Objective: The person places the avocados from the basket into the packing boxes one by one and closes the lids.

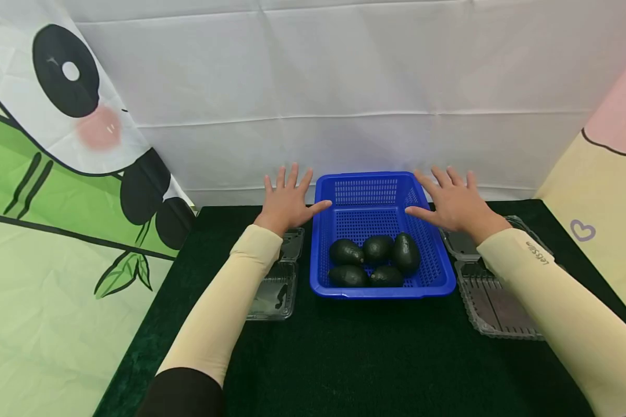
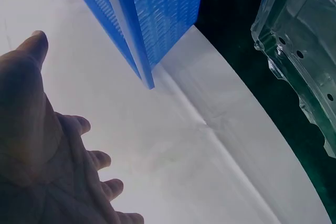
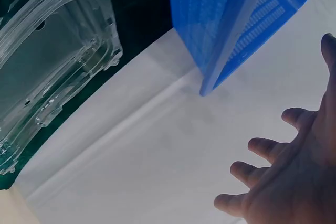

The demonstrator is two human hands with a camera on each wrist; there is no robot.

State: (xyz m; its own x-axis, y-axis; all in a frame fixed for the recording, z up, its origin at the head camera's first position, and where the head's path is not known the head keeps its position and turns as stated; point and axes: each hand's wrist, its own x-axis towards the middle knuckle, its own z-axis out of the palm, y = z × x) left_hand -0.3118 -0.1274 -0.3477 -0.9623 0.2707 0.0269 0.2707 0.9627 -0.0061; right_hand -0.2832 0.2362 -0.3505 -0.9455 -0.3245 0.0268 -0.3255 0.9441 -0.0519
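Spread fingers and an outstretched thumb mark my left hand (image 1: 288,204), held up by the left rim of a blue plastic basket (image 1: 319,243). On the other side, my right hand (image 1: 451,202) is raised near the basket's right rim, its fingers spread too. Both hands hold nothing. Several dark green avocados (image 1: 378,249) lie in the front half of the basket. Below the left forearm is a clear plastic clamshell box (image 1: 275,298), partly covered by the sleeve. A second clear clamshell box (image 1: 492,298) lies opened under the right forearm, which hides part of it.
A dark green cloth (image 1: 365,359) covers the table. Behind the basket hangs a white fabric backdrop (image 1: 318,69). Printed cartoon cloths border the left and right sides of the table.
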